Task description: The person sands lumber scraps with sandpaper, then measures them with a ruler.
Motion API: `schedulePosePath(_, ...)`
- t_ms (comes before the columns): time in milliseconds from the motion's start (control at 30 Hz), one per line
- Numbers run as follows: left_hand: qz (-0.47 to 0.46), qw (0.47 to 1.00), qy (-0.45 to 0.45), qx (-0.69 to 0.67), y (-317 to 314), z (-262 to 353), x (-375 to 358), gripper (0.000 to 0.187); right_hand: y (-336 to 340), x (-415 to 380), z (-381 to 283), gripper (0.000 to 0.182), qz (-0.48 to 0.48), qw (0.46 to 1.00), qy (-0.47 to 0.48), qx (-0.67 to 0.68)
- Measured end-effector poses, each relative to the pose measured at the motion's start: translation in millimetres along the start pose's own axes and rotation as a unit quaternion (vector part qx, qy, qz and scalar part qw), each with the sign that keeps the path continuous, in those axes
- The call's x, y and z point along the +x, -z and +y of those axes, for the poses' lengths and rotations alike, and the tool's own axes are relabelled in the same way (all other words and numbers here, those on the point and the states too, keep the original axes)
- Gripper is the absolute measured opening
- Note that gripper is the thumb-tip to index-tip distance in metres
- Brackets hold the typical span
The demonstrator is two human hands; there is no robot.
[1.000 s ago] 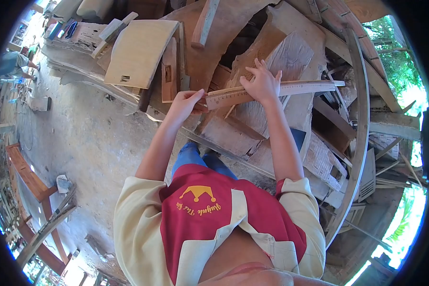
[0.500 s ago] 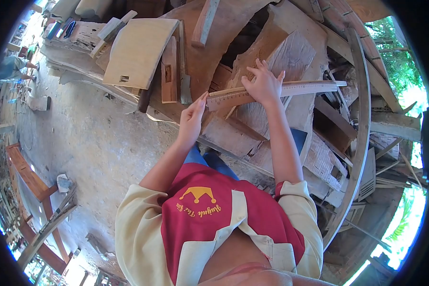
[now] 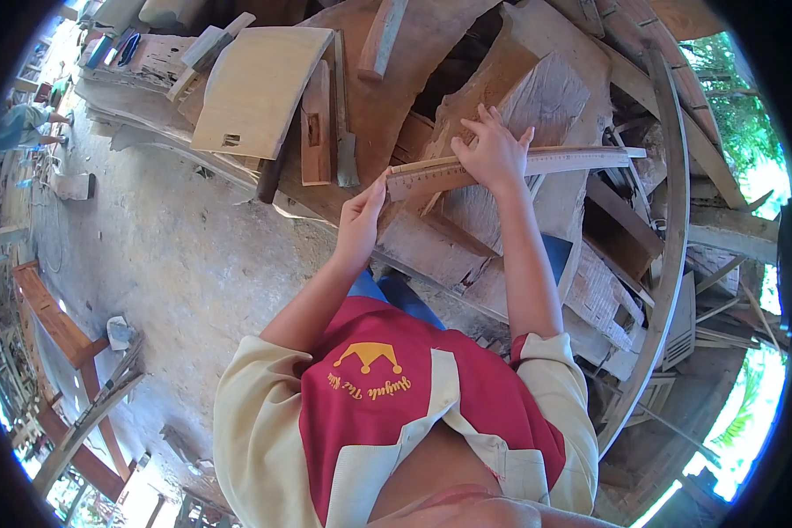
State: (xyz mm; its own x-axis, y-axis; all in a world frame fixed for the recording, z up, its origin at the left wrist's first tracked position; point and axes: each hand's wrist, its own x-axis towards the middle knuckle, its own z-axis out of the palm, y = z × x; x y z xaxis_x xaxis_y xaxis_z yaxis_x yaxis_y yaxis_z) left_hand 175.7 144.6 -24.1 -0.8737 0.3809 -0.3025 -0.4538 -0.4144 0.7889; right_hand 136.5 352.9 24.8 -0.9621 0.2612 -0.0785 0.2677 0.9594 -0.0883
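A long ruler (image 3: pixel 431 179) with printed marks lies across wood pieces, beside a thin wooden strip (image 3: pixel 590 152). At the ruler's left end, my left hand (image 3: pixel 362 217) is closed, its fingertips pinching the end of the ruler. My right hand (image 3: pixel 493 151) rests on the ruler nearer its middle, with the fingers spread and the palm hiding part of it. Behind the right hand is a weathered grey board (image 3: pixel 546 101). Left of the ruler, a brown wooden block with a slot (image 3: pixel 316 132) stands beside a pale panel (image 3: pixel 255 92).
Stacked slabs and scrap wood surround the hands. A long curved beam (image 3: pixel 676 238) runs down the right side. On the left are the concrete floor (image 3: pixel 185 290), a reddish wooden frame (image 3: pixel 57 317) and another person (image 3: pixel 26 125) in the far distance.
The view has shifted slightly. Both hands and the ruler appear a little further right; their hold looks the same.
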Motion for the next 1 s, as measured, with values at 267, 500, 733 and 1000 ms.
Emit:
schedulePosePath(267,0.01,0.998,-0.043,0.05,7,-8,4,0.04,-2,0,2,0.043,0.0,1.0,0.002,0.004)
schedulePosePath(500,0.071,0.983,-0.12,0.12,-10,28,15,0.035,0,0,2,0.043,-0.009,1.0,0.002,0.01)
schedulePosePath(733,-0.111,0.648,-0.22,0.721,-69,59,35,0.07,2,-2,3,0.038,-0.017,1.0,0.009,0.019)
schedulePosePath(1000,-0.14,0.521,-0.225,0.812,-81,25,55,0.051,-6,0,12,0.032,0.037,0.993,0.003,0.113)
